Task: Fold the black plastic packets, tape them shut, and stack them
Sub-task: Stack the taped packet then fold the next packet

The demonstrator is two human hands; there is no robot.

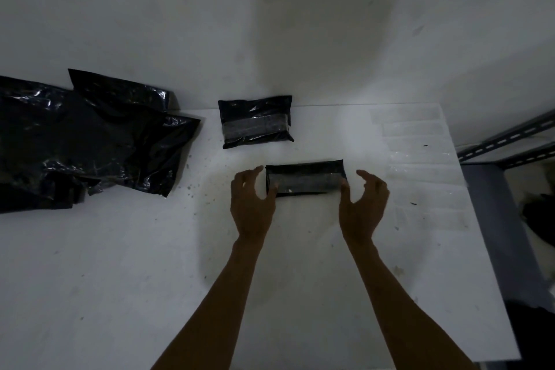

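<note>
A white table [120, 264], speckled with dark flecks, stands against a plain white wall [180, 9] in dim light. The folded packet [304, 179] lies flat near the table's middle, between the left hand [252, 204] and the right hand [365, 204]. Both hands' fingers are spread and loosely curved, with only the thumbs at the packet's ends. A taped packet [255, 122] sits by the wall, and loose black packets [90, 141] are heaped at the left. Clear tape strips [417, 129] line the right edge, beside a metal rack [504, 144].

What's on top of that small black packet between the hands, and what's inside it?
A strip of clear tape lies across the packet. The left hand and right hand touch its ends. The black plastic hides its contents.
</note>
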